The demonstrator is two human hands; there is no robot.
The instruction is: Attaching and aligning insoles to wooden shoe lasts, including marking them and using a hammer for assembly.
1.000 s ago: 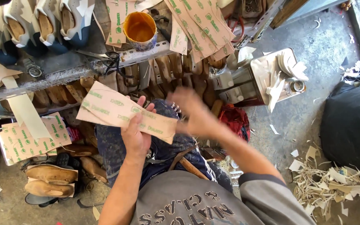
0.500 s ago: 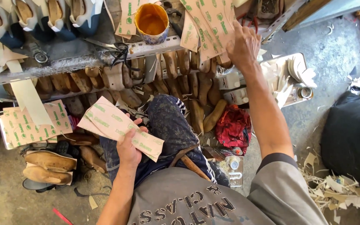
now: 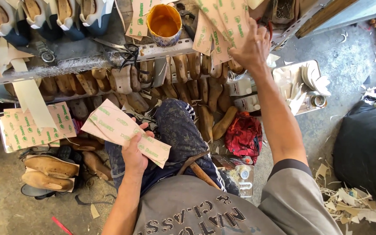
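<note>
The left hand (image 3: pixel 135 153) grips a paper sheet (image 3: pixel 125 132). The right hand (image 3: pixel 252 48), fingers loose, touches papers (image 3: pixel 223 24) on the shelf (image 3: pixel 88 63).

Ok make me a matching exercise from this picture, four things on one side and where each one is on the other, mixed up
Things:
1. left hand
2. right hand
3. yellow glue pot
4. red cloth

Places:
A. on the shelf, top middle
B. on the floor beside the knee
C. holding a pink sheet over the lap
D. up at the sheets hanging at the shelf

Pairs: 1-C, 2-D, 3-A, 4-B
</note>
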